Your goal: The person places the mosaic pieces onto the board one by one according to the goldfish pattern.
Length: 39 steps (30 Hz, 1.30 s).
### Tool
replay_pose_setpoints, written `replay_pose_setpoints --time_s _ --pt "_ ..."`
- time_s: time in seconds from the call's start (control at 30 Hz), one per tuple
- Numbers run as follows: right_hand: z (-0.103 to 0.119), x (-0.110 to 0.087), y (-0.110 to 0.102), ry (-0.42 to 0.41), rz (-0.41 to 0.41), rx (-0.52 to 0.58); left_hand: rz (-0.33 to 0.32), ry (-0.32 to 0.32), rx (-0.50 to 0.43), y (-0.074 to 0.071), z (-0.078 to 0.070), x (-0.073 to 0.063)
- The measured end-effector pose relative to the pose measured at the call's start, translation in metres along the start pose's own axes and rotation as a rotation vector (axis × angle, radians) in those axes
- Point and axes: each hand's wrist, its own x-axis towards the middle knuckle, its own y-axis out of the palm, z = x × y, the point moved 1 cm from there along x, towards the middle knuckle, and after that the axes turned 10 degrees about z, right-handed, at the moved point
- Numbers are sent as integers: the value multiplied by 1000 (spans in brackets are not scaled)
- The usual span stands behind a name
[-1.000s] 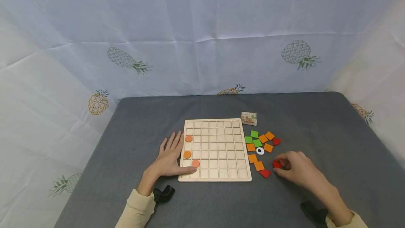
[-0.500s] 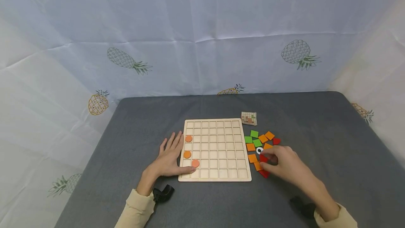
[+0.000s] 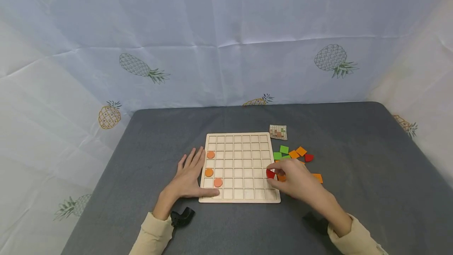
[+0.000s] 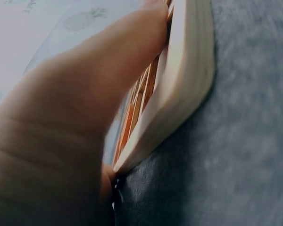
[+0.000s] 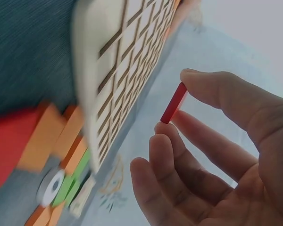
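My left hand [image 3: 189, 178] lies with fingers spread along the left edge of a light wooden grid board [image 3: 244, 169]. Its thumb rests across the front-left corner, also close up in the left wrist view. Three round orange-toned discs sit in the board's left cells, among them a bright orange disc [image 3: 209, 172]. Over the board's right edge, my right hand [image 3: 295, 178] pinches a flat red piece [image 5: 173, 103] between thumb and fingertips. In the right wrist view that piece appears edge-on, held above the board.
Right of the board lie green squares [image 3: 284, 149], orange squares [image 3: 301, 151] and a red heart-like piece [image 3: 309, 157], partly covered by my right hand. A white ring piece [image 5: 42, 189] shows among them. Behind is a small printed pattern card [image 3: 278, 132] on the grey table [image 3: 170, 129].
My right hand has carried the red piece leftward from the table, across the loose pieces, to the board's right edge. The left hand has stayed in place.
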Motion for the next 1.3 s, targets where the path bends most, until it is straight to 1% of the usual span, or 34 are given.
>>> replay_pose_setpoints --time_s 0.23,0.33,0.4,0.63,0.83,1.07,1.3 --pt "20 21 12 -53 29 -4 11 -32 29 1 -2 2" --pt "27 29 17 -78 34 -9 11 -36 35 2 -3 3" --pt "30 34 21 -82 46 1 11 -40 38 2 -3 3" --pt "41 47 32 -145 57 -21 5 -37 46 0 -5 2" --pt "45 57 40 -172 93 0 10 -41 50 0 -4 2" --pt "47 65 51 -194 114 39 19 -44 49 0 -3 3" --pt "43 71 61 -183 146 65 29 -41 51 0 -3 3"
